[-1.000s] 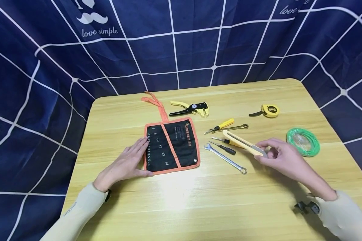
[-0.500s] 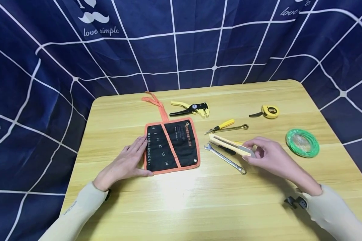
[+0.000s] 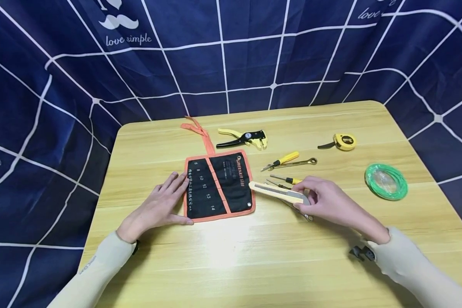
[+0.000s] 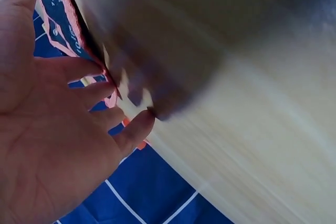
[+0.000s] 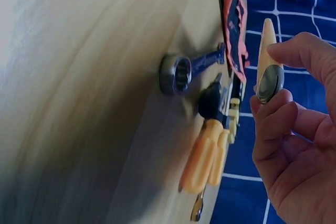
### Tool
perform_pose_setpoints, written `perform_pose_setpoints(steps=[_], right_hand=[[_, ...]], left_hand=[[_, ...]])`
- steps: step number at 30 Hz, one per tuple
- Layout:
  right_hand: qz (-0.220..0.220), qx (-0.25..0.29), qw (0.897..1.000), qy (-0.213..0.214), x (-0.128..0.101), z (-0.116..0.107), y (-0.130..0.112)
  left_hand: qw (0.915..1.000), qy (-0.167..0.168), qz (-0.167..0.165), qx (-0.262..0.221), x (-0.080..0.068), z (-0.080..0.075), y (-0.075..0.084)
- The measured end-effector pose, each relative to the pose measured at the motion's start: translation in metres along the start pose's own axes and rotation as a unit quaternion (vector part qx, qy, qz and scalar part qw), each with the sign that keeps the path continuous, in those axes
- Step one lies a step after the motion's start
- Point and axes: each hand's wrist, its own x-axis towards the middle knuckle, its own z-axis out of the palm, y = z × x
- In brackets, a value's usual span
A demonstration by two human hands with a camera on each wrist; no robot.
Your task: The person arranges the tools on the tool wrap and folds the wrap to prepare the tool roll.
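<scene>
- The right hand (image 3: 327, 200) pinched a yellow box cutter (image 3: 279, 192) by its rear end, thumb on top and curled fingers (image 5: 273, 124) beneath, so the long body stuck out past the fingertips toward the tool pouch (image 3: 218, 185).
- Gripped at the tail that way, the cutter was off the table (image 3: 231, 256), its front tip just short of the pouch's right edge.
- Below the right fingers lay a wrench (image 5: 181, 73) and small screwdrivers (image 5: 206, 157), flat on the wood and not touched by the hand.
- The left hand (image 3: 158, 208) lay flat with straight, slightly spread fingers (image 4: 86, 69), their tips on the pouch's left edge; it seemed to be pinning the cloth open and still.
- Well beyond the right fingers sat a wire stripper (image 3: 243, 138), a tape measure (image 3: 343, 142) and a green wire coil (image 3: 386, 181), untouched.
</scene>
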Motion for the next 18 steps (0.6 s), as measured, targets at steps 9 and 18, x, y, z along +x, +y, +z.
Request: perform_pose_setpoints(steps=[9, 18], right_hand=[[-0.024, -0.025, 0.999, -0.021, 0.01, 0.011, -0.009], [-0.048, -0.066, 0.996, -0.045, 0.019, 0.024, -0.014]], left_hand=[[0.9999, 0.0, 0.009, 0.013, -0.002, -0.002, -0.001], [0.9997, 0.011, 0.012, 0.02, -0.003, -0.001, -0.002]])
